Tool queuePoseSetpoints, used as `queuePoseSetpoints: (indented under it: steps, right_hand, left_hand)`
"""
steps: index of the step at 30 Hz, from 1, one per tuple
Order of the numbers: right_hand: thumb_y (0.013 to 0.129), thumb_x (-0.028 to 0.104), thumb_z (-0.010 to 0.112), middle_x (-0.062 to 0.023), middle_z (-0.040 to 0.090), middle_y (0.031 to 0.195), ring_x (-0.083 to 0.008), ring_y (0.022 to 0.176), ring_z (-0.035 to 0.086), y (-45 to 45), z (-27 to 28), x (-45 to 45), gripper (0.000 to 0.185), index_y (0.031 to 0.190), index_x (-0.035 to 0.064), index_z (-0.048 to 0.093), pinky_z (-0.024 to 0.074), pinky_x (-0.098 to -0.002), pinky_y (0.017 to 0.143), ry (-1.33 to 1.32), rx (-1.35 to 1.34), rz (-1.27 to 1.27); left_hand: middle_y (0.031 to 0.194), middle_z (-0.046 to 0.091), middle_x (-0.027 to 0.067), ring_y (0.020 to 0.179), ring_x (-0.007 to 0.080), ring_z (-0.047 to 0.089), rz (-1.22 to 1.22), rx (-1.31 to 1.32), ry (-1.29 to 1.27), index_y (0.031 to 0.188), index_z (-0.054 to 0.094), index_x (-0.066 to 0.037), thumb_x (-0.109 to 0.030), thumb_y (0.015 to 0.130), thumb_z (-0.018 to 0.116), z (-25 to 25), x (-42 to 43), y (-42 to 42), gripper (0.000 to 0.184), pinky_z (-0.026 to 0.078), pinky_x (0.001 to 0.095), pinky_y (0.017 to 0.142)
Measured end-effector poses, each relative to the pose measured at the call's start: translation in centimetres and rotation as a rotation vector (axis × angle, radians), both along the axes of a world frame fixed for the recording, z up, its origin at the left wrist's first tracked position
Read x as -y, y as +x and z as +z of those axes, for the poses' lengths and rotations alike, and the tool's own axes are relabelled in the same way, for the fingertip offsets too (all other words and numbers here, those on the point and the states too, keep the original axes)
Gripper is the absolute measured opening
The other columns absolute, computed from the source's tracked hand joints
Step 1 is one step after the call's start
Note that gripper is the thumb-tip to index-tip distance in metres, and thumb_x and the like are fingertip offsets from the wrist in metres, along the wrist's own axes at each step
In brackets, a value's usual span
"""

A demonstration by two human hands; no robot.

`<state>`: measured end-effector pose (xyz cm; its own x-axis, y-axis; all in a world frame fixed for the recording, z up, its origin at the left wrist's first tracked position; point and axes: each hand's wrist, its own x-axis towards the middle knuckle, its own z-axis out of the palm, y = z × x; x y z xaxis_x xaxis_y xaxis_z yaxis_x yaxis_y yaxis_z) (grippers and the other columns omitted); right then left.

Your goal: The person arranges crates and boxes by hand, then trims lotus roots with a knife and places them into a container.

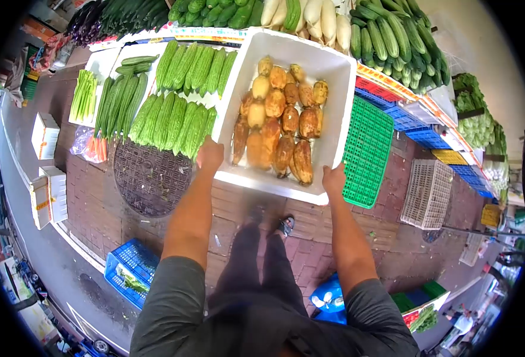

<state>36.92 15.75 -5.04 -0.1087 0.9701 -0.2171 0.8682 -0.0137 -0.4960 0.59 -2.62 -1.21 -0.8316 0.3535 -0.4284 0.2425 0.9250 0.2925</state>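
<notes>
My left hand (210, 153) grips the near left corner of a white foam box (280, 189), fingers wrapped round its rim. At the near right corner, my right hand (334, 179) holds the same box. Inside lie several brown and yellowish lotus root pieces (275, 102), grouped toward the middle and near side. Ridged green gourds (166, 122) lie in rows just left of the box, close to my left hand. A green plastic crate (366, 152) stands to the right, beside my right hand.
Cucumbers (396, 38) and white radishes (313, 18) are heaped on the stall behind. A whitish crate (427, 194) stands at the right, a blue crate (132, 271) at the lower left. A blue bag (329, 297) lies near my legs. A round manhole cover (149, 178) is at left.
</notes>
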Motion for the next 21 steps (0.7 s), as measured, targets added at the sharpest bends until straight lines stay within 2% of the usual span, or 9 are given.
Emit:
queuePoseSetpoints:
  steps: [5,8,11,12,14,15,16,18,21]
  right_hand:
    - [0.085,0.027,0.068,-0.0377,0.064,0.100,-0.0526,0.095,0.063,0.7,-0.1,1.8,0.057,0.120,-0.0105,0.044,0.0493,-0.0546,0.088,-0.052,0.019,-0.027]
    - [0.084,0.026,0.068,-0.0368,0.064,0.100,-0.0521,0.097,0.063,3.0,-0.5,3.5,0.056,0.121,-0.0091,0.044,0.0488,-0.0540,0.088,-0.056,-0.045,0.009]
    - [0.085,0.025,0.067,-0.0359,0.065,0.100,-0.0520,0.096,0.063,4.6,0.8,6.2,0.056,0.122,-0.0080,0.043,0.0490,-0.0541,0.087,-0.063,0.002,-0.006]
    - [0.086,0.026,0.067,-0.0359,0.063,0.103,-0.0529,0.097,0.062,5.5,0.1,7.0,0.052,0.117,-0.0083,0.044,0.0486,-0.0536,0.086,-0.042,-0.014,-0.011]
    - [0.086,0.026,0.067,-0.0349,0.064,0.100,-0.0529,0.096,0.061,7.0,0.9,8.8,0.053,0.119,-0.0078,0.044,0.0481,-0.0548,0.086,-0.130,-0.021,-0.019]
    - [0.087,0.028,0.067,-0.0341,0.065,0.094,-0.0528,0.091,0.062,7.2,1.7,10.2,0.054,0.122,-0.0062,0.044,0.0481,-0.0556,0.083,-0.031,0.034,-0.018]
    - [0.087,0.032,0.067,-0.0334,0.066,0.090,-0.0523,0.088,0.063,10.3,-3.7,11.1,0.056,0.124,-0.0037,0.045,0.0481,-0.0561,0.081,0.036,0.138,0.097]
    - [0.088,0.037,0.066,-0.0334,0.066,0.090,-0.0509,0.088,0.065,9.4,0.9,12.4,0.058,0.125,-0.0030,0.046,0.0487,-0.0562,0.081,-0.127,0.104,-0.097]
    - [0.088,0.040,0.064,-0.0329,0.067,0.092,-0.0494,0.090,0.066,9.7,1.7,12.8,0.058,0.124,-0.0028,0.047,0.0497,-0.0561,0.081,-0.224,0.165,-0.136]
  left_hand:
    - [0.109,0.068,0.0274,0.106,0.0430,0.065,0.001,-0.040,-0.028,0.126,0.051,-0.002,-0.032,0.087,0.061,-0.9,1.9,0.5,0.050,0.052,0.0499,0.090]
    - [0.112,0.067,0.0274,0.107,0.0440,0.064,-0.024,0.014,-0.023,0.126,0.052,-0.001,-0.029,0.084,0.064,-1.3,3.4,1.4,0.053,0.052,0.0498,0.091]
    - [0.111,0.067,0.0266,0.105,0.0441,0.064,-0.030,0.031,0.032,0.126,0.052,0.000,-0.027,0.082,0.065,0.0,5.1,3.5,0.053,0.052,0.0501,0.090]
    - [0.111,0.067,0.0264,0.105,0.0436,0.064,-0.041,0.005,0.031,0.125,0.052,0.000,-0.026,0.080,0.067,0.3,5.7,4.3,0.053,0.052,0.0499,0.089]
    - [0.111,0.068,0.0257,0.106,0.0420,0.065,-0.051,0.003,0.037,0.129,0.051,-0.002,-0.032,0.086,0.060,-0.2,7.5,5.7,0.053,0.050,0.0504,0.091]
    - [0.111,0.067,0.0267,0.105,0.0425,0.065,-0.091,0.023,0.026,0.132,0.051,-0.003,-0.032,0.085,0.062,-0.8,8.9,6.2,0.056,0.050,0.0505,0.091]
    - [0.111,0.067,0.0277,0.104,0.0430,0.065,-0.138,0.050,0.018,0.134,0.050,-0.003,-0.032,0.085,0.065,-1.4,9.9,6.9,0.059,0.050,0.0506,0.090]
    - [0.111,0.067,0.0275,0.104,0.0435,0.065,-0.067,-0.048,0.094,0.138,0.048,-0.003,-0.029,0.084,0.068,-0.4,10.7,9.2,0.063,0.050,0.0507,0.090]
    - [0.112,0.067,0.0263,0.104,0.0441,0.064,-0.021,-0.026,0.007,0.137,0.049,-0.003,-0.030,0.084,0.068,-0.4,11.6,10.7,0.063,0.049,0.0511,0.090]
